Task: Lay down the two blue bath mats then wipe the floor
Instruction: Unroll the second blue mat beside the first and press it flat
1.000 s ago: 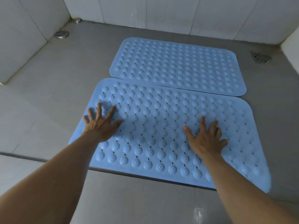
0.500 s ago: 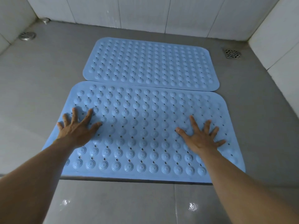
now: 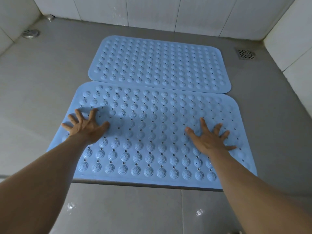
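Note:
Two blue bath mats with rows of round bumps and small holes lie flat on the grey floor. The far mat (image 3: 160,65) sits nearer the back wall. The near mat (image 3: 152,132) lies just in front of it, their long edges touching. My left hand (image 3: 86,127) presses flat on the near mat's left part, fingers spread. My right hand (image 3: 209,137) presses flat on its right part, fingers spread too. Neither hand holds anything.
Grey floor tiles (image 3: 42,92) surround the mats, with wet glints near the front. A round metal drain (image 3: 31,33) sits at the far left and a square grated drain (image 3: 246,54) at the far right. White tiled walls (image 3: 152,10) close the back and sides.
Both hands have slid outward on the near mat, the left toward its left end and the right toward its right end. The view has swung slightly so the mats sit more centred.

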A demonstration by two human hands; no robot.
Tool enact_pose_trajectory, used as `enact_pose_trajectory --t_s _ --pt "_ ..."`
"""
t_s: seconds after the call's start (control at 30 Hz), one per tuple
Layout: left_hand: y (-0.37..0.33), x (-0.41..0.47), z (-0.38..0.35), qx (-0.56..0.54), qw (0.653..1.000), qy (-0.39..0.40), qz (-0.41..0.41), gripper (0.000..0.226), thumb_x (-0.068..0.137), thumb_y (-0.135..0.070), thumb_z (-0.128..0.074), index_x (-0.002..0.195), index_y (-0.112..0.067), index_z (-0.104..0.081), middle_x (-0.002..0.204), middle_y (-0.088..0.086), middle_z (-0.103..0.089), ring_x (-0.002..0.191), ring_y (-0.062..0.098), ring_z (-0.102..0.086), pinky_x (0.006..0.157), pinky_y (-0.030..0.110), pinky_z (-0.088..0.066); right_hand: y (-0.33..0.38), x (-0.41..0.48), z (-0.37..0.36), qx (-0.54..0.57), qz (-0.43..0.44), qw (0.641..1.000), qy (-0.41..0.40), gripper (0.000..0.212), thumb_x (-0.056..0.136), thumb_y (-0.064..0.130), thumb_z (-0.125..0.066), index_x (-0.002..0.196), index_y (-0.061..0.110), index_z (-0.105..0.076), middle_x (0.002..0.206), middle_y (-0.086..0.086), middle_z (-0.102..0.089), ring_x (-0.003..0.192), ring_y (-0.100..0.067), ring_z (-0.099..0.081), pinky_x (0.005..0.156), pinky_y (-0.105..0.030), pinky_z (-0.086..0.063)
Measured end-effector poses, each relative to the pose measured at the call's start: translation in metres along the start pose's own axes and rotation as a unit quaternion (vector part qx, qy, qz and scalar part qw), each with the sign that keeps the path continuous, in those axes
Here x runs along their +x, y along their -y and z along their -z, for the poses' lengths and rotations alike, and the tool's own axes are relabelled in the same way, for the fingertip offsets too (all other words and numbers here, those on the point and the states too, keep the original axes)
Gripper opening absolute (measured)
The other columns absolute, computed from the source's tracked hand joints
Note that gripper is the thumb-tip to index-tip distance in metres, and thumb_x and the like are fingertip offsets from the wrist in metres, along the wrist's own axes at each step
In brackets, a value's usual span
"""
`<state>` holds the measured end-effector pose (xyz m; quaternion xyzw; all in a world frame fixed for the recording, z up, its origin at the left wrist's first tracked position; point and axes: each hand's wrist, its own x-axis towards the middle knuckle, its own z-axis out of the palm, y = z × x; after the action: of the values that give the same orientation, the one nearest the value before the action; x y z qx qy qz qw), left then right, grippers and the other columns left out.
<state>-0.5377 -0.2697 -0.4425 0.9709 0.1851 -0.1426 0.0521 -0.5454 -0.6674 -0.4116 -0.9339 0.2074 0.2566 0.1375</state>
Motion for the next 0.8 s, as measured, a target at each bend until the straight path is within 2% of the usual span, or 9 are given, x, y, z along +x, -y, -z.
enact_pose_trajectory --t_s 0.1,0.23,0.3,0.43,0.57,0.8 --pt "-0.021 0.004 0.006 -0.005 1.000 -0.016 0.008 0.085 0.088 -0.079 -0.021 0.151 -0.023 -0.025 0.166 0.013 0.006 0.151 0.041 0.005 0.112 0.071 0.000 0.022 0.003 -0.009 -0.037 0.042 0.997 -0.052 0.102 0.071 0.097 -0.009 0.154 0.042 0.014 0.164 -0.012 0.022 0.148 -0.040 0.024 0.106 -0.079 0.009" --pt "-0.021 0.023 0.012 -0.013 0.998 -0.051 -0.031 0.079 0.088 -0.078 -0.028 0.139 -0.018 -0.036 0.163 0.015 -0.008 0.151 0.037 -0.005 0.115 0.069 -0.009 0.076 0.011 -0.021 -0.067 0.129 0.987 -0.069 0.100 0.072 0.095 -0.007 0.154 0.041 0.015 0.164 -0.013 0.022 0.149 -0.040 0.022 0.107 -0.077 0.011" --pt "-0.016 0.040 0.015 -0.021 0.994 -0.067 -0.083 0.074 0.091 -0.073 -0.031 0.144 -0.021 -0.033 0.165 0.014 -0.002 0.153 0.034 0.000 0.119 0.063 -0.005 0.110 0.018 -0.025 -0.076 0.171 0.980 -0.074 0.099 0.075 0.094 -0.008 0.154 0.041 0.015 0.164 -0.012 0.023 0.148 -0.040 0.022 0.106 -0.077 0.013" --pt "-0.017 0.078 0.024 0.000 0.984 -0.078 -0.162 0.077 0.091 -0.076 -0.019 0.158 -0.039 -0.007 0.166 0.006 0.017 0.153 0.029 0.015 0.122 0.054 0.007 0.175 0.038 -0.029 -0.094 0.227 0.966 -0.079 0.097 0.078 0.091 -0.006 0.155 0.036 0.015 0.164 -0.007 0.022 0.149 -0.038 0.022 0.105 -0.078 0.014" --pt "-0.015 0.088 0.012 0.020 0.989 -0.060 -0.136 0.078 0.083 -0.087 -0.008 0.152 -0.055 0.009 0.167 0.002 0.011 0.153 0.029 0.012 0.122 0.054 0.006 0.209 0.052 -0.042 -0.111 0.259 0.957 -0.073 0.097 0.075 0.094 -0.006 0.154 0.042 0.015 0.165 -0.005 0.020 0.148 -0.040 0.023 0.104 -0.079 0.014" --pt "-0.016 0.093 0.015 0.000 0.989 -0.055 -0.139 0.082 0.078 -0.093 -0.013 0.148 -0.059 0.013 0.167 -0.001 0.011 0.153 0.029 0.014 0.119 0.061 0.008 0.212 0.056 -0.052 -0.125 0.264 0.952 -0.094 0.088 0.074 0.094 0.000 0.149 0.053 0.018 0.164 0.001 0.023 0.149 -0.038 0.021 0.103 -0.081 0.008"
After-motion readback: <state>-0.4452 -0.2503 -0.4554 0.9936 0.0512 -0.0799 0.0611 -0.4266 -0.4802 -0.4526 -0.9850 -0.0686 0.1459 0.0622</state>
